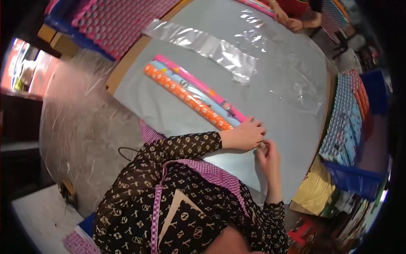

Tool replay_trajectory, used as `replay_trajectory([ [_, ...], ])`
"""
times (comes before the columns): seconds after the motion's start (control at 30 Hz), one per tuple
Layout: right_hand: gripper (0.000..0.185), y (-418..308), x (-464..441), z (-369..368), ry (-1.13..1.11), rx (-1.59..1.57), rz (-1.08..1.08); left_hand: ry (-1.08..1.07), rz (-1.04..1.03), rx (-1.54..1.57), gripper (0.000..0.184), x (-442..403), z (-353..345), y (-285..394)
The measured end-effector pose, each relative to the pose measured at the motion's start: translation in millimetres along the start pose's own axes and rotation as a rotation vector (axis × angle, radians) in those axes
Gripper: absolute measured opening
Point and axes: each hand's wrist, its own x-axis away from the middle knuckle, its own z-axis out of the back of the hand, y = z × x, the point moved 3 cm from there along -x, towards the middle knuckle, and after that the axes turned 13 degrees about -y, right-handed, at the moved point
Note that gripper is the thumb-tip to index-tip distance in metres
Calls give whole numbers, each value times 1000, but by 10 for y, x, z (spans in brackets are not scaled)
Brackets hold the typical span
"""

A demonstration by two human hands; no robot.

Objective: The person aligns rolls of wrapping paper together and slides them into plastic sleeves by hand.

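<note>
1. In the head view, three patterned rolls lay side by side at a slant on the grey table: a pink roll on the far side, a light blue roll between, and an orange roll nearest the person.
2. The left hand lay back upward over the right-hand ends of the rolls, its fingers bent over that end. Whether it gripped them or only pressed on them could not be told (the hand itself hid the contact).
3. The right hand was raised beside it, just past the roll ends, its fingertips close to those of the left. Its fingers were bent, but whether they were closed on anything could not be told.
4. Beyond the rolls, a strip of clear plastic stretched across the table, and more clear film lay farther right.
5. At the far edge, a co-worker's hands were close together near other pink rolls.
6. A blue bin stood at the right with patterned rolls in it; another blue bin, at the upper left, held pink-toned ones.
</note>
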Motion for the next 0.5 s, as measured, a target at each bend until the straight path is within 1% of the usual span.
replay_trajectory([
  [0.07,22,3,-2,-16,158,500,167,9,29,60,18,-14,-25,3],
  [0.1,17,30,-17,-20,125,503,90,-17,27,41,18,-26,-29,8],
  [0.13,17,23,-29,-26,112,503,100,-45,21,21,18,-21,-29,6],
  [0.2,17,20,-22,-24,137,537,75,-6,15,39,18,11,-14,7],
  [0.23,17,78,-11,-51,210,507,136,-34,17,38,18,8,-21,13],
  [0.27,17,73,-18,-50,207,512,141,-60,16,38,18,-4,-26,9],
  [0.33,18,96,-22,-44,194,229,98,-72,1,23,18,23,16,13],
  [0.37,18,146,-42,-48,193,232,99,-90,-19,8,19,33,32,19],
  [0.4,17,228,-78,-50,175,167,67,-85,-19,9,19,22,-10,1],
  [0.43,17,277,-100,-47,157,102,34,-4,-28,75,19,4,-42,-26],
  [0.47,17,285,-107,-27,157,107,35,77,-37,142,20,-8,-68,-49],
  [0.5,19,264,-131,-24,106,50,-38,81,-37,143,20,8,-26,-69],
])
